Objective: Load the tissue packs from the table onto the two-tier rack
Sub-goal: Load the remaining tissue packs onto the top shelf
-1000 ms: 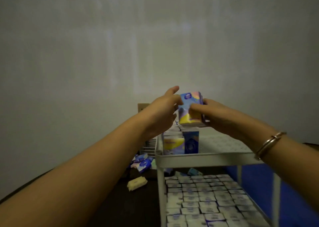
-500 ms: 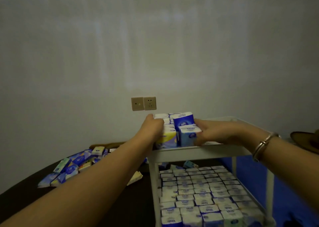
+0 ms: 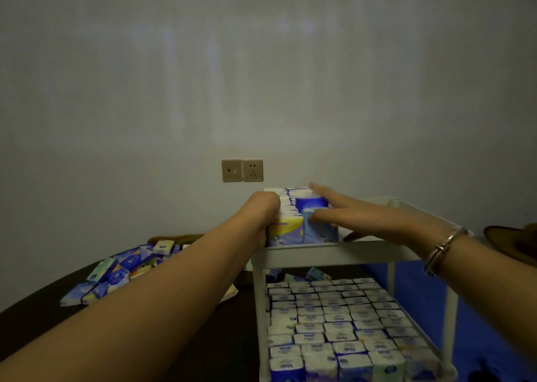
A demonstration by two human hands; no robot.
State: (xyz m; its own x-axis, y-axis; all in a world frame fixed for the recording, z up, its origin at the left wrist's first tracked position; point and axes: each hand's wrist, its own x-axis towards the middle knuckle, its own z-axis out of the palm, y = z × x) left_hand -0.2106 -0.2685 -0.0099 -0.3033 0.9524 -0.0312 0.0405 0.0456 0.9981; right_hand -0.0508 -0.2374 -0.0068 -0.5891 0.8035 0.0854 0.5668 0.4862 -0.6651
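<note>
Several small blue, white and yellow plastic-wrapped tissue packs (image 3: 302, 224) stand upright in a tight block at the near-left corner of the white two-tier rack (image 3: 328, 255), top tier. Packs look light, soft, squashy, with slick film; best taken across the broad faces or squeezed as a bundle from both sides, since a loose one could slide or tip.

Left hand (image 3: 266, 211) is pressed against the block's left side, fingers curled over toward the packs; fingertips hidden, so can't tell whether it grips one or just braces. Right hand (image 3: 357, 217) is spread flat, fingers straight and blurred, touching the top and right face of the block, pinching nothing; a metal bracelet (image 3: 444, 246) is on that wrist.

Lower tier is packed with rows of white-topped packs (image 3: 337, 326). More loose packs (image 3: 116, 274) lie in a heap on the dark tabletop (image 3: 203, 338) to the left, so loading is judged unfinished. Behind: grey wall, bronze double socket plate (image 3: 242, 170). A brown hat brim (image 3: 511, 237) shows at the right edge.
</note>
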